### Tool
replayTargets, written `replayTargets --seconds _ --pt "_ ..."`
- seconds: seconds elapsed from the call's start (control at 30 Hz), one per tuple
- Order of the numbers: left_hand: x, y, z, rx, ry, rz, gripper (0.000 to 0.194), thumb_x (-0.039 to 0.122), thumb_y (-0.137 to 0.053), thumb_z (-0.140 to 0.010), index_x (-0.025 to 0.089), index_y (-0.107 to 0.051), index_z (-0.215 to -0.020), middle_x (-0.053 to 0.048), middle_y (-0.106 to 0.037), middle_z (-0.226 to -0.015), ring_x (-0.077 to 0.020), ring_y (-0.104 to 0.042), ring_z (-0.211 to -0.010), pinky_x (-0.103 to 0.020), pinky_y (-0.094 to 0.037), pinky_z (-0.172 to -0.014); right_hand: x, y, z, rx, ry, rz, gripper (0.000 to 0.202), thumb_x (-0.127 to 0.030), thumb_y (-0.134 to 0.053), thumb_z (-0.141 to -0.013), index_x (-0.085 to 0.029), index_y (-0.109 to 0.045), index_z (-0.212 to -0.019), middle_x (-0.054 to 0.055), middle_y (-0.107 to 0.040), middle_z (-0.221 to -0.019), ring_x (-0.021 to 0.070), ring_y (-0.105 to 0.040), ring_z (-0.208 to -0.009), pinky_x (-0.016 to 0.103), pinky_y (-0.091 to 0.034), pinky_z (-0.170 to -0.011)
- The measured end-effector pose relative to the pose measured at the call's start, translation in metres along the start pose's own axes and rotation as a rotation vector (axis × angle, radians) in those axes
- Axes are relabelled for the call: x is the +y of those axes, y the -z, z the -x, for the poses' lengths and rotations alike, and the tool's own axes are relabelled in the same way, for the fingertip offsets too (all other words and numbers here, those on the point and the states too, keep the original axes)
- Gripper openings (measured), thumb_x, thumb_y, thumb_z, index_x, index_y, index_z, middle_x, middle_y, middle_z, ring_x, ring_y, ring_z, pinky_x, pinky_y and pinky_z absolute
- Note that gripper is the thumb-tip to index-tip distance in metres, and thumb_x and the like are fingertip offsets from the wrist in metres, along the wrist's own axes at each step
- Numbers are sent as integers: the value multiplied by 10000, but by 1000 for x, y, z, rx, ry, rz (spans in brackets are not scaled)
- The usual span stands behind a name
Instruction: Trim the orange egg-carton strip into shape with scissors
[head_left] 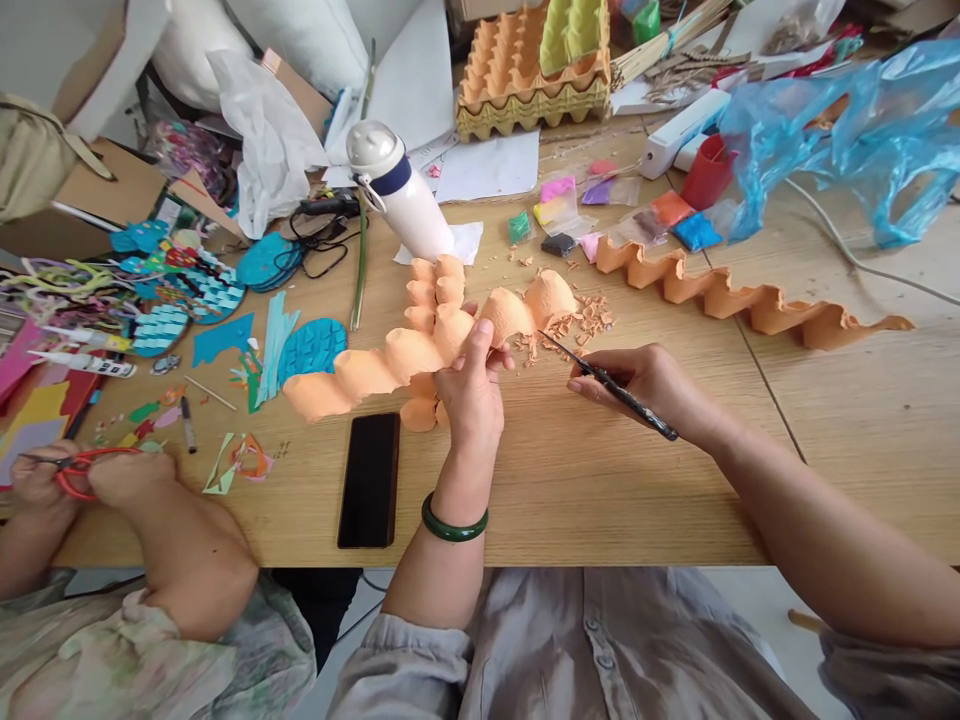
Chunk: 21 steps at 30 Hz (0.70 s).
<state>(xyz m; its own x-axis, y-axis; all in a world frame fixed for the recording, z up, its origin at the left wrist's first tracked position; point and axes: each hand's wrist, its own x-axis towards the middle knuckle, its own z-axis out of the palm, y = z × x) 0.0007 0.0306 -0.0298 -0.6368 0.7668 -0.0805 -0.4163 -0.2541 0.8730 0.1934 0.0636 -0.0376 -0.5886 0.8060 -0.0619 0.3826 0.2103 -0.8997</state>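
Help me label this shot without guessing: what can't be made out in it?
All in the head view:
- Underside of the orange piece: turned away; the left hand also covers part of its middle.
- Grip of the black tool: seen nearly edge-on, partly covered by the right hand.
- Blue bag's full extent: cut off by the right edge.
- Bottle's contents: hidden by its opaque wall.
- Table marks: too small to read surely.
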Motion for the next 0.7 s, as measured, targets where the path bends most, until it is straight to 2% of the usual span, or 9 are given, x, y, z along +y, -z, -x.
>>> replayTargets --seconds 0.27,0.37,0.53,0.7 --pt "3 1 -2 -13 48 -6 203 277 -824 -772 199 -791 -956 -7 -706 -875 -62 -573 -594 -213 -456 -534 -3 -2 1 -12 -10 15 534 -700 -641 -907 -182 -717 -799 -6 -468 -625 121 -368 -583 267 -260 -525" --pt "2 1 -2 7 29 -40 220 286 -810 -778 199 -785 -979 -19 -710 -930 -67 -571 -610 -217 -460 -541 -3 -2 1 -19 -14 12 525 -707 -660 -891 -188 -710 -822 -5 -498 -641 128 -405 -603 261 -284 -541" --pt "1 1 0 5 -16 -88 293 296 -792 -814 208 -778 -1093 -32 -727 -953 -78 -571 -603 -230 -464 -551 -2 -2 0 -43 -34 -10 545 -733 -668 -871 -192 -692 -805 -19 -457 -623 118 -360 -584 269 -256 -533" --pt "-2 1 2 -38 -122 -117 296 293 -788 -842 223 -774 -1130 -68 -744 -1178 -76 -569 -612 -240 -467 -541 -4 -2 0 -38 -67 -41 578 -767 -677 -843 -190 -711 -816 -9 -480 -630 121 -368 -586 271 -254 -526"
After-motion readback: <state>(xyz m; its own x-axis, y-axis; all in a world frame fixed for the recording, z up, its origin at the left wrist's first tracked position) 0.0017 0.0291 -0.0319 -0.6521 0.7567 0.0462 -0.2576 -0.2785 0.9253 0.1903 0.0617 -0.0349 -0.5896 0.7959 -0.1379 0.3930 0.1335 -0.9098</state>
